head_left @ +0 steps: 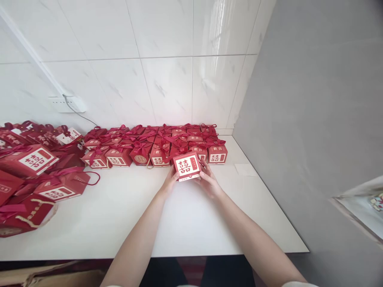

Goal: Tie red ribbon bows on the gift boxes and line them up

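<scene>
A red gift box (187, 166) with a white double-happiness label is held between my two hands, its labelled face turned up toward me. My left hand (170, 181) grips its left side, with the thumb at the lower left corner. On the other side my right hand (209, 179) closes around the right edge, thumb on the front corner. Just behind it stand rows of similar red boxes with ribbon bows, among them one labelled box (217, 154) at the right end of the front row.
More red boxes (61, 185) are piled at the left of the white table (119, 223). A pale slip (245, 170) lies near the right edge. A tiled wall (167, 87) with a socket strip (67, 104) rises behind, and a grey panel (308, 119) borders the right.
</scene>
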A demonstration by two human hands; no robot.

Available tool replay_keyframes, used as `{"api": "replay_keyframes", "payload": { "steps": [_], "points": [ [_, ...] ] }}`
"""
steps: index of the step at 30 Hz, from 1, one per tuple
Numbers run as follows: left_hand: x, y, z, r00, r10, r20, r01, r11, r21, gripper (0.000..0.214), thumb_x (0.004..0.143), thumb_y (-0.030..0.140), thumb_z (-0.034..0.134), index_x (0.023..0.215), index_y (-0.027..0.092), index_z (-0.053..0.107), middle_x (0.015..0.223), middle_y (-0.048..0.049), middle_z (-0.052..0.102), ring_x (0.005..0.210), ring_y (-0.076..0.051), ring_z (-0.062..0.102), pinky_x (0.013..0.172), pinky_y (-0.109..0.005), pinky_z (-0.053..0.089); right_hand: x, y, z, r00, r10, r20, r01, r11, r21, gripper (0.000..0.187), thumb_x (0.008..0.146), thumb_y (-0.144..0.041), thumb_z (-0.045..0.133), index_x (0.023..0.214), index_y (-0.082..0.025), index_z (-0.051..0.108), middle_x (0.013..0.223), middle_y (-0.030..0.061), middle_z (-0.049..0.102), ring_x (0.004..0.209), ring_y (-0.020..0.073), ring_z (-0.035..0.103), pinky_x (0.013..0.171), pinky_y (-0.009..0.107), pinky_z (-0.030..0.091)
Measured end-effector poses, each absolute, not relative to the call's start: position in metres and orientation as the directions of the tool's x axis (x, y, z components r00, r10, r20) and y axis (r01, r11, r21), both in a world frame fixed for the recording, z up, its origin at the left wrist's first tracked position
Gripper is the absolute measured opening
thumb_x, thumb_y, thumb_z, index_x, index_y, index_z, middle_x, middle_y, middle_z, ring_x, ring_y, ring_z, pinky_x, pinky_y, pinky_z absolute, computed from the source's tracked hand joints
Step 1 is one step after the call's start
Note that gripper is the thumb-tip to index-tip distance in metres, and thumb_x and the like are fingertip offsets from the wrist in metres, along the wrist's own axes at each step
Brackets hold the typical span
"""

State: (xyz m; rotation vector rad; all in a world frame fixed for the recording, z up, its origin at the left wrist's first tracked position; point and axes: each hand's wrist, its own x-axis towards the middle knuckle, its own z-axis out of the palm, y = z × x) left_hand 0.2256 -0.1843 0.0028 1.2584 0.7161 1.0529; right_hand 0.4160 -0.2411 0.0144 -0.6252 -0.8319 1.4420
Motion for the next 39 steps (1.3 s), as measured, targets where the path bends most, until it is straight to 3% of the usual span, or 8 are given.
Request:
{"api": "replay_keyframes", "payload": {
  "steps": [3,8,18,30,34,37,39],
  "points": [
    [0.235,-0.187,-0.004,0.27,0.938,0.217,-0.214,-0.161,0.963,0.072,0.088,0.064,0.054,0.145,0.022,0.043,0.149,-0.013,0.052,0.139,-0.032,0.046,0.111,-0.045,0.042,0.419,-0.24,0.011,-0.149,0.979,0.137,-0.551,0.033,-0.834,0.07,0.079,-0.043,0.073,0.143,-0.038,0.047,0.151,0.0027,0.05,0.138,0.0291,0.049,0.113,0.052,0.041],
    [0.244,-0.185,-0.01,0.189,0.924,0.333,-0.133,-0.312,0.941,0.063,0.092,0.06,0.049,0.141,0.021,0.048,0.151,-0.0104,0.049,0.141,-0.029,0.044,0.116,-0.04,0.036,0.417,-0.237,0.002,-0.177,0.977,0.122,-0.515,0.013,-0.857,0.058,0.087,-0.052,0.063,0.14,-0.032,0.05,0.148,0.004,0.054,0.135,0.0282,0.052,0.114,0.051,0.041],
    [0.248,-0.166,-0.013,0.264,0.942,0.208,-0.307,-0.122,0.944,0.066,0.085,0.066,0.054,0.128,0.016,0.058,0.123,-0.0109,0.071,0.121,-0.032,0.061,0.104,-0.044,0.045,0.42,-0.231,-0.005,-0.16,0.978,0.131,-0.51,0.031,-0.86,0.059,0.084,-0.046,0.071,0.137,-0.032,0.05,0.145,0.0047,0.057,0.131,0.0278,0.057,0.107,0.048,0.049],
    [0.244,-0.164,-0.021,0.426,0.9,0.095,-0.286,0.034,0.958,0.07,0.085,0.075,0.049,0.121,0.018,0.07,0.127,-0.0112,0.07,0.135,-0.034,0.052,0.118,-0.048,0.03,0.422,-0.225,-0.008,-0.165,0.98,0.111,-0.552,0.001,-0.834,0.059,0.08,-0.049,0.072,0.131,-0.028,0.053,0.138,0.0089,0.062,0.121,0.0292,0.064,0.099,0.051,0.053],
    [0.246,-0.165,-0.017,0.36,0.933,0.026,-0.402,0.13,0.906,0.054,0.085,0.056,0.066,0.121,0.016,0.069,0.118,-0.0095,0.075,0.126,-0.031,0.06,0.112,-0.043,0.039,0.42,-0.219,-0.013,0.025,0.985,0.171,-0.494,0.161,-0.854,0.059,0.081,-0.054,0.07,0.132,-0.03,0.052,0.138,0.0059,0.061,0.122,0.0261,0.062,0.103,0.048,0.05],
    [0.247,-0.165,-0.013,0.301,0.953,-0.037,-0.455,0.177,0.873,0.045,0.086,0.049,0.066,0.117,0.016,0.07,0.109,-0.0072,0.077,0.111,-0.027,0.069,0.097,-0.037,0.051,0.42,-0.219,-0.012,0.253,0.928,0.273,-0.291,0.342,-0.894,0.04,0.089,-0.055,0.06,0.117,-0.026,0.06,0.126,0.0049,0.066,0.117,0.0237,0.062,0.105,0.044,0.047],
    [0.247,-0.164,-0.01,0.274,0.959,-0.074,-0.481,0.203,0.853,0.037,0.087,0.045,0.065,0.111,0.017,0.071,0.1,-0.0051,0.078,0.099,-0.023,0.073,0.085,-0.031,0.055,0.421,-0.222,-0.008,0.3,0.901,0.315,-0.204,0.383,-0.901,0.035,0.09,-0.054,0.059,0.105,-0.023,0.063,0.114,0.0054,0.069,0.109,0.0241,0.063,0.103,0.043,0.047]
  ]
}}
